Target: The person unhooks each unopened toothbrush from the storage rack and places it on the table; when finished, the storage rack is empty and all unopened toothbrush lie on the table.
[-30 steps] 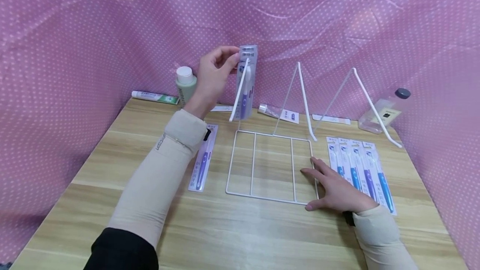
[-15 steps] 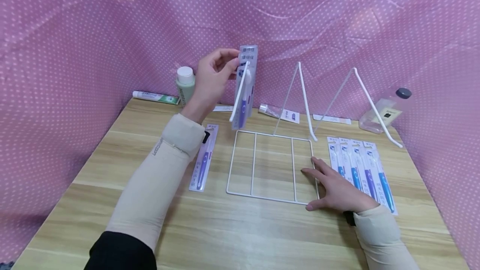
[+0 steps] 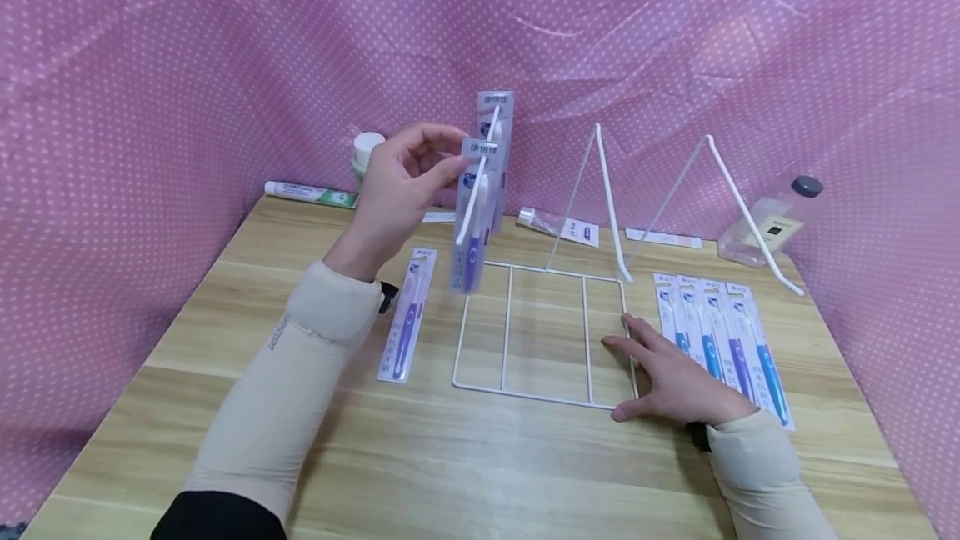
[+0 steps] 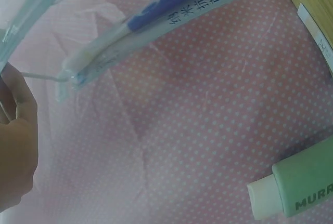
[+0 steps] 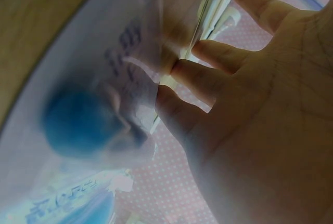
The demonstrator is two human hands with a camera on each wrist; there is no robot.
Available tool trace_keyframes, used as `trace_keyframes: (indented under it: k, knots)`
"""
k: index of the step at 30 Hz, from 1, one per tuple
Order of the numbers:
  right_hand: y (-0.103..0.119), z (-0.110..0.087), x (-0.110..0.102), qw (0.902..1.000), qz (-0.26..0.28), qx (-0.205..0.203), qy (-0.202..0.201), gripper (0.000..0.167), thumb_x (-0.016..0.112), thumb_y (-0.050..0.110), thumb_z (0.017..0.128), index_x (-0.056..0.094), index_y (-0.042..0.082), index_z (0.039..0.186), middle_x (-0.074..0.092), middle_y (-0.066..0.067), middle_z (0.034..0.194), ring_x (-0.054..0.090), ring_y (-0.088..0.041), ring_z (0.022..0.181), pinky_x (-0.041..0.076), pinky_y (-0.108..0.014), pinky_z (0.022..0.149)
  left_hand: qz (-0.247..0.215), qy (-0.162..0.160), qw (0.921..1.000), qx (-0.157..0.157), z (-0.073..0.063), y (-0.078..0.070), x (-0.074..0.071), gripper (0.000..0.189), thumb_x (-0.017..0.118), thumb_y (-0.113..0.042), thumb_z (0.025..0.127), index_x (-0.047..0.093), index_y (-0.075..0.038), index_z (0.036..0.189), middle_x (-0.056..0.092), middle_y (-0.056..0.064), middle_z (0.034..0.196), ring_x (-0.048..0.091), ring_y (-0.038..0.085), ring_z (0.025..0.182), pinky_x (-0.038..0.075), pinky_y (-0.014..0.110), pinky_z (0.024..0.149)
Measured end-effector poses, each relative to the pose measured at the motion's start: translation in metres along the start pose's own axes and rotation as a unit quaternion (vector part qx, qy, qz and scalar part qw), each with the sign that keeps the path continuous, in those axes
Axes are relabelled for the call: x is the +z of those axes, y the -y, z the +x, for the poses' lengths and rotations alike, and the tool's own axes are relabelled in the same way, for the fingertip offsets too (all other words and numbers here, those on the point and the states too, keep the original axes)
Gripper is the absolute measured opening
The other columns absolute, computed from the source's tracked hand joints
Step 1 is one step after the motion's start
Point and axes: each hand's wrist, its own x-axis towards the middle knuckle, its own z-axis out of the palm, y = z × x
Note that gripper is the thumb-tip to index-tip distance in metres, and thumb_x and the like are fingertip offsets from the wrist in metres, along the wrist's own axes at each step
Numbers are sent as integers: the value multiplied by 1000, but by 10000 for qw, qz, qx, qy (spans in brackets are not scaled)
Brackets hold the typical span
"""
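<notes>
My left hand (image 3: 401, 190) pinches the top of a packaged purple toothbrush (image 3: 472, 252), which hangs on the left prong of a white wire rack (image 3: 546, 271). Farther back on that prong hangs another packaged toothbrush (image 4: 182, 7), partly hidden in the head view. The rack's middle prong (image 3: 607, 190) and right prong (image 3: 742, 207) carry nothing. At the rack's right edge my right hand (image 3: 667, 373) rests with fingers spread. A third purple toothbrush pack (image 3: 405, 319) lies on the table, left of the rack.
Several toothbrush packs (image 3: 738, 348) lie by my right hand. Along the back are a green-and-white toothpaste tube (image 3: 311, 194), a green bottle (image 4: 307, 180) with a white cap, a clear-and-white tube (image 3: 558, 226) and a clear bottle (image 3: 765, 227). A pink dotted cloth (image 3: 600, 40) surrounds the table.
My left hand has drawn the front toothbrush pack toward me and down along the left prong, apart from the rear pack. My right hand has stayed in place.
</notes>
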Motion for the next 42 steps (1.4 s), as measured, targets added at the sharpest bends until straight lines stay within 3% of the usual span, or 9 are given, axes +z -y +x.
trace_keyframes:
  k: [5, 12, 19, 30, 37, 42]
  knots:
    - [-1, 0, 1, 10000, -12, -7, -9, 103, 91, 63, 72, 53, 17, 156, 19, -29, 173, 25, -57, 156, 35, -76, 117, 221, 184, 9996, -53, -17, -9, -4, 23, 71, -4, 100, 70, -7, 122, 68, 4, 106, 64, 18, 93, 63, 27, 85]
    - [-3, -1, 2, 10000, -30, -52, -47, 104, 91, 64, 71, 53, 16, 155, 20, -29, 173, 26, -57, 155, 35, -75, 117, 717, 375, 9965, 229, -37, -19, -9, 23, 71, -2, 100, 70, -3, 123, 70, 3, 102, 64, 19, 89, 61, 29, 83]
    - [-2, 1, 4, 10000, -33, -79, -5, 103, 90, 65, 72, 53, 17, 155, 19, -28, 173, 25, -56, 155, 35, -75, 117, 923, 464, 9942, 284, -60, -30, -12, 23, 72, 2, 98, 69, 1, 121, 68, 5, 95, 65, 23, 83, 60, 26, 76]
    - [-3, 1, 6, 9999, -41, -132, -67, 104, 91, 64, 71, 53, 16, 155, 21, -28, 172, 26, -56, 155, 35, -75, 118, 890, 489, 9937, 478, -84, -48, -11, 23, 72, 8, 94, 70, 6, 117, 70, -1, 91, 65, 20, 75, 56, 25, 65]
    - [-2, 1, 4, 9998, -39, -166, -64, 104, 91, 64, 71, 54, 16, 155, 22, -30, 172, 27, -57, 154, 35, -75, 117, 788, 443, 9942, 574, -93, -63, -9, 22, 75, 5, 94, 72, 5, 116, 73, 5, 95, 66, 20, 72, 57, 24, 63]
    - [-3, 0, 3, 9999, -72, -119, -60, 104, 91, 63, 71, 53, 16, 155, 21, -29, 172, 26, -56, 155, 34, -75, 119, 345, 367, 9966, 654, -95, -68, -13, 24, 70, 14, 92, 71, 7, 115, 75, 8, 95, 69, 18, 74, 61, 26, 68]
